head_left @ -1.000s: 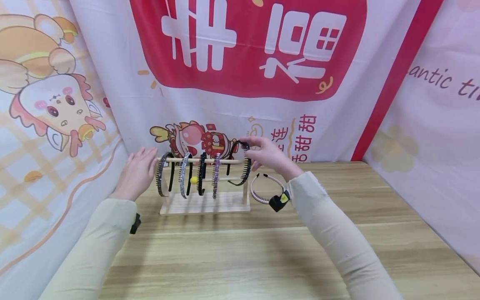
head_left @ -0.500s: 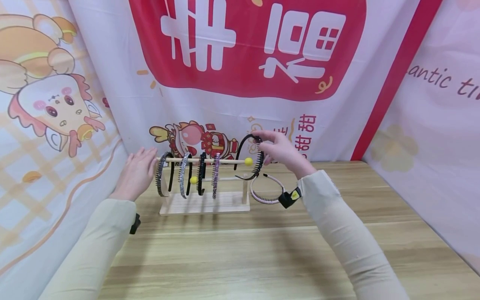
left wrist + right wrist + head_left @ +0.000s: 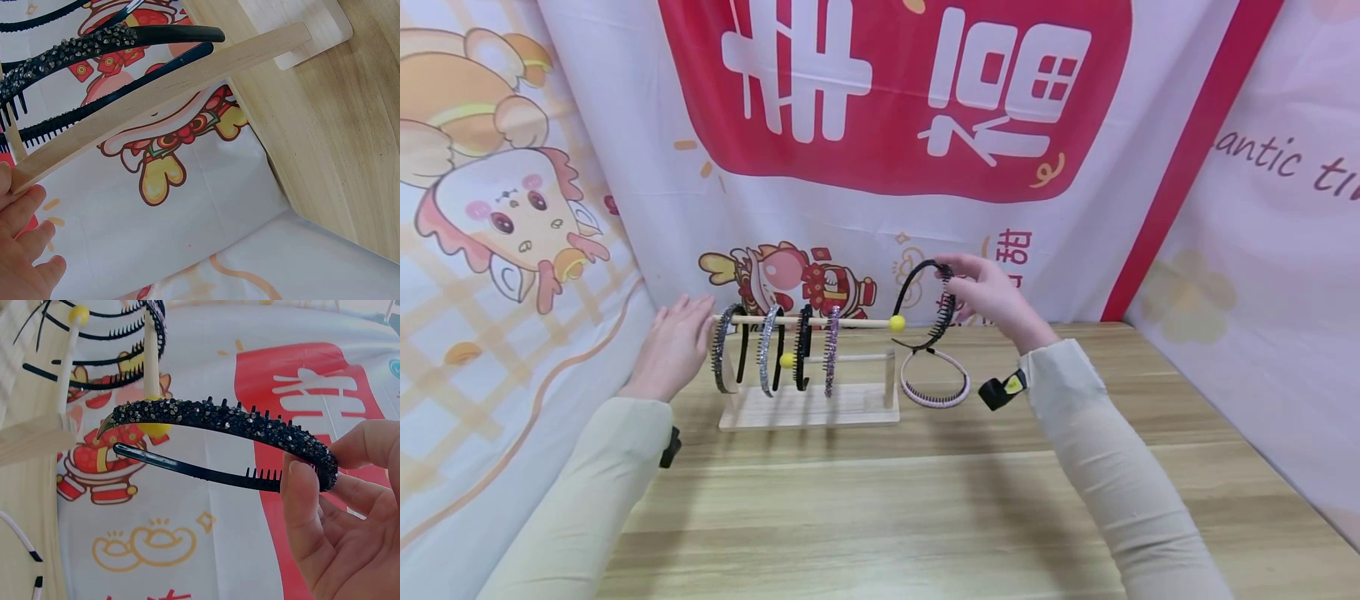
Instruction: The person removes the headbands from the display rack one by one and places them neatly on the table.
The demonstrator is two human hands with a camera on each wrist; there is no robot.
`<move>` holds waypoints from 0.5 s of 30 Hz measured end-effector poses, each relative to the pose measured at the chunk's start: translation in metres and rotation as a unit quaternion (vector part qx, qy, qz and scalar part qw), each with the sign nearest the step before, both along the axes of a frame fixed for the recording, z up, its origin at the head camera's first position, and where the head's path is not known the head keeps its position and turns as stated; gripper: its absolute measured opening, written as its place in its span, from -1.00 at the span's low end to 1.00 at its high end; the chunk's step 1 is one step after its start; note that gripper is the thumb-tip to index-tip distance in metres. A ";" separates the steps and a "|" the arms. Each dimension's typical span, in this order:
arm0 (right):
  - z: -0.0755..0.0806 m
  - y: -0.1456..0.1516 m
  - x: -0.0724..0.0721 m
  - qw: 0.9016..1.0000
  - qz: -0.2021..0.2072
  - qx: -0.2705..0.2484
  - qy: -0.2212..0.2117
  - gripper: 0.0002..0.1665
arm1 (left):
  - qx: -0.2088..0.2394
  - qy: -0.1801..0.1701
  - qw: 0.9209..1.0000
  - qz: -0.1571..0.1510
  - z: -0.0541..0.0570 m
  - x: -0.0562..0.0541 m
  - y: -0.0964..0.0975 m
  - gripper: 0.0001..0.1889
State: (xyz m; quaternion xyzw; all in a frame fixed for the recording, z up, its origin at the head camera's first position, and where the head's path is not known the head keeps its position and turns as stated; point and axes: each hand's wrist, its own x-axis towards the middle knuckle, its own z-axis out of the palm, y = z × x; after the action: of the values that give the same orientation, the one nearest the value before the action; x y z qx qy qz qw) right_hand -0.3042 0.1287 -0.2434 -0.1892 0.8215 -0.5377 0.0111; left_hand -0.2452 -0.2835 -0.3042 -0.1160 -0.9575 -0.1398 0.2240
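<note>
My right hand (image 3: 992, 296) holds a black headband (image 3: 231, 422) up off the table by its curved top, to the right of the wooden stand. Dark sparkling stones cover its outside and comb teeth line the inside; its two ends point left in the right wrist view. My left hand (image 3: 672, 350) rests with extended fingers against the top of the stand's left post (image 3: 156, 94). On the stand's upper rod (image 3: 865, 322) hang a dark stone-covered headband (image 3: 720, 350), a silver one (image 3: 766, 350), a black one (image 3: 802, 350) and a purple one (image 3: 831, 350).
A pale pink headband (image 3: 936, 402) with black teeth lies on the wooden table (image 3: 880, 517) right of the stand's base (image 3: 812, 412). Yellow balls cap the upper rod (image 3: 897, 323) and lower rod (image 3: 787, 360). Printed cloth (image 3: 880, 183) closes off the back and sides.
My right hand has drawn the black headband rightward off the upper rod's end and slightly up, baring the yellow ball. The left hand and the other headbands stay put.
</note>
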 end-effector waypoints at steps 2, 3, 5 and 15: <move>0.000 0.005 -0.001 1.000 -0.005 0.003 0.005 -0.43 | 0.000 0.000 1.000 0.000 0.000 0.000 0.000 -0.55; -0.001 0.007 -0.001 1.000 -0.007 0.002 0.006 -0.43 | -0.002 0.001 1.000 0.000 0.000 0.000 0.000 -0.55; -0.001 0.012 -0.002 1.000 -0.010 0.001 0.008 -0.43 | -0.003 0.001 1.000 0.000 0.000 0.000 0.000 -0.55; -0.006 0.039 -0.008 0.999 -0.034 -0.009 0.000 -0.41 | -0.003 0.001 1.000 -0.001 0.001 0.002 0.001 -0.55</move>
State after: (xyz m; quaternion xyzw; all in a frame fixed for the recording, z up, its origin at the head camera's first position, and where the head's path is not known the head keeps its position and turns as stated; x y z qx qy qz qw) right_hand -0.3118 0.1673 -0.2495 -0.1614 0.8226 -0.5452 -0.0090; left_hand -0.2435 -0.2828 -0.3032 -0.1176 -0.9577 -0.1367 0.2241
